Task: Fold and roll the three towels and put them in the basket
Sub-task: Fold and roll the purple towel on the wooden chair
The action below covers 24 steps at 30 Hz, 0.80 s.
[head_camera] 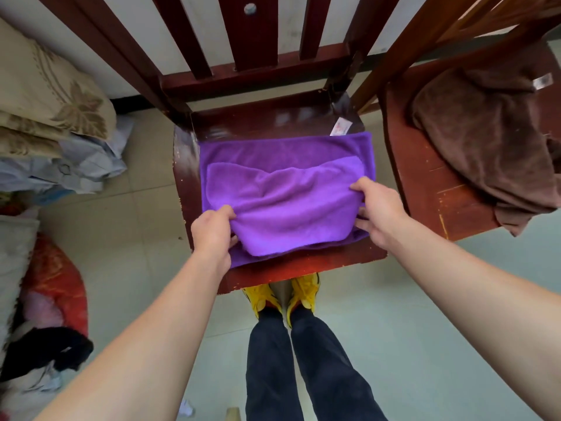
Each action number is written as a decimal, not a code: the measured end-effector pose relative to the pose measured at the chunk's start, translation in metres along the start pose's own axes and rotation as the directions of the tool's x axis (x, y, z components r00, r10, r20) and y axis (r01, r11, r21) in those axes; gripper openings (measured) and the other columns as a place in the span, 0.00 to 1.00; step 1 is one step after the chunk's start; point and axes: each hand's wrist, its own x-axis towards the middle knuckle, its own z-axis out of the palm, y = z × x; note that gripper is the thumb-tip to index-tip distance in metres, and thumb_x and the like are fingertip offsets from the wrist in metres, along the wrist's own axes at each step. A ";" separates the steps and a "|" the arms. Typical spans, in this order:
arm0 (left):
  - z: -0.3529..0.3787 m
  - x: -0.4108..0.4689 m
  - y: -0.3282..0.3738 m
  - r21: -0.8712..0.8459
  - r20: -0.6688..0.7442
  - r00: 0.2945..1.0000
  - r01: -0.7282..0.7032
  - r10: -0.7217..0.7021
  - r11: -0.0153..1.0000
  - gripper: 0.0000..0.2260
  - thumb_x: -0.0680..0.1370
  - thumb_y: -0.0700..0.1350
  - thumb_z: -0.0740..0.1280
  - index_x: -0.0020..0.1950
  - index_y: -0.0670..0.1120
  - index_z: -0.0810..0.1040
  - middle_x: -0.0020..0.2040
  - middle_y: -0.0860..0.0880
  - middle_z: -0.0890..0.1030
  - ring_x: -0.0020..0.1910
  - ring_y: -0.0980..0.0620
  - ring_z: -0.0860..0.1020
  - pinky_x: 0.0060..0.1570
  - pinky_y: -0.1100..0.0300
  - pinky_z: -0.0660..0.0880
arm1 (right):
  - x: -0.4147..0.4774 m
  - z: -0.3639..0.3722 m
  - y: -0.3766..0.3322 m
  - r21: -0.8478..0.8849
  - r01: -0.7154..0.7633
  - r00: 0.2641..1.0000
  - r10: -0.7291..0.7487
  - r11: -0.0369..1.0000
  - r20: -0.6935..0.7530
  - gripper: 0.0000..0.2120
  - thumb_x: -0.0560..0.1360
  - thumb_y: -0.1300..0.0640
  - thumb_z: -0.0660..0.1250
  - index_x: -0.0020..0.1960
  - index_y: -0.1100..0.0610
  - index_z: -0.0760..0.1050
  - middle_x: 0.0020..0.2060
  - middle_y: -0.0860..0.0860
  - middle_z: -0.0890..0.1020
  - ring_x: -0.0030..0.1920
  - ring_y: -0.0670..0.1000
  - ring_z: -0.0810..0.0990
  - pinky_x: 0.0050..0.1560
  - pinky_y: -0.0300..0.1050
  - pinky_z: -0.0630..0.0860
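A purple towel (285, 189) lies on the seat of a dark red wooden chair (303, 265), its near part doubled over into a loose fold. My left hand (214, 230) grips the fold's left end and my right hand (375, 212) grips its right end, thumbs on top. A white label (340, 127) sticks out at the towel's far right corner. A brown towel (485, 141) lies crumpled on a second chair (425, 183) to the right. No basket and no third towel are in view.
Stacked pillows and bedding (51, 117) sit at the left, with a red bag and dark clothes (51, 299) below them. My legs and yellow shoes (282, 296) stand just under the chair's front edge. The chair's slatted back (243, 41) rises behind the towel.
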 end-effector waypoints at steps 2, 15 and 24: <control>0.004 -0.005 0.021 -0.222 0.128 0.989 0.096 -0.068 0.970 0.06 0.71 0.37 0.60 0.36 0.47 0.67 0.29 0.50 0.69 0.26 0.53 0.68 0.31 0.63 0.72 | -0.002 0.002 -0.016 0.144 -0.076 0.992 0.060 0.987 0.107 0.05 0.72 0.56 0.66 0.48 0.53 0.75 0.42 0.51 0.80 0.41 0.52 0.80 0.39 0.44 0.79; -0.004 -0.007 0.032 -0.121 0.298 0.927 0.272 -0.227 0.955 0.07 0.76 0.36 0.63 0.40 0.45 0.76 0.28 0.51 0.81 0.25 0.56 0.80 0.23 0.68 0.73 | 0.007 0.032 -0.026 0.214 -0.467 0.838 0.353 0.858 0.416 0.33 0.71 0.38 0.69 0.63 0.63 0.67 0.53 0.59 0.80 0.36 0.52 0.82 0.29 0.37 0.73; -0.039 -0.002 0.004 -0.167 0.266 0.938 0.271 -0.221 0.948 0.06 0.76 0.38 0.64 0.46 0.48 0.77 0.36 0.53 0.84 0.36 0.55 0.82 0.38 0.58 0.75 | 0.012 0.084 -0.032 0.074 -0.226 0.968 0.216 0.971 0.128 0.15 0.72 0.50 0.72 0.56 0.53 0.78 0.44 0.51 0.84 0.38 0.49 0.81 0.29 0.37 0.74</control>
